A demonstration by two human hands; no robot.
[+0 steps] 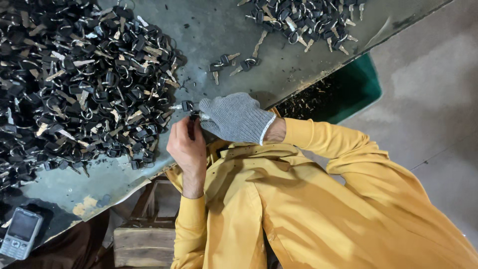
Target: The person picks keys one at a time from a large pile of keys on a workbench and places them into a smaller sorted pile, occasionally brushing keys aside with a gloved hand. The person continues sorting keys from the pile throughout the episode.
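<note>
- where the grey work surface [209, 30] meets its near-left corner, a small grey push-button phone [20, 232] lies on its back, well apart from the hands.
- a big heap of black-headed keys [79, 84] with split rings covers the left of the surface, loose and tangled.
- the bare left hand [186, 144] is closed, its fingertips pinching at a black-headed key [189, 106] held just above the surface edge, beside the heap.
- that key looks light, stiff and small; its plastic head gives the surest hold, while the thin metal blade and ring would likely slip from a glove.
- the right hand [236, 117], in a grey knit glove, is curled shut on the same key from the other side, touching the left hand's fingers.
- two small ringed bunches of keys [231, 62] lie apart on bare surface beyond the hands.
- a second, smaller heap of keys [303, 20] sits at the far right edge.
- the surface looks like worn, scuffed sheet, hard and flat, so keys would slide easily.
- a green bin [356, 87] with dark bits in it stands below the edge, on a grey concrete floor [433, 99].
</note>
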